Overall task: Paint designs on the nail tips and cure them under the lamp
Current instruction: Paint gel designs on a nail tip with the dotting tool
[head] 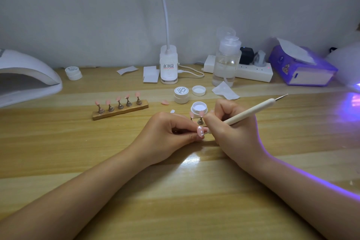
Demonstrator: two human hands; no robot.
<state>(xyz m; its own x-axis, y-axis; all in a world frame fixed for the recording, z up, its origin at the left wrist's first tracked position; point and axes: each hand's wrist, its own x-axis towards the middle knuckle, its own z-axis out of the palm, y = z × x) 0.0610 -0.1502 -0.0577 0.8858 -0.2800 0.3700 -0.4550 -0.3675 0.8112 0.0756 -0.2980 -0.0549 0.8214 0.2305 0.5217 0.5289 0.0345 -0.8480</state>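
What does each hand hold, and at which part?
The left hand pinches a pink nail tip by its lower end. The right hand grips the dotting tool low on its white handle, near the working end.

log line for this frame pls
phase: painting | left hand: pinches pink nail tip | right hand: holds dotting pen at tip | gel pot: open | stand: five tips

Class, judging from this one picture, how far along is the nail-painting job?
Done: white dots already sit on the pink nail tip pinched in the left hand. In hand: the right hand works the dotting pen at it. Left: five plain-looking tips on the wooden stand; curing under the lamp.
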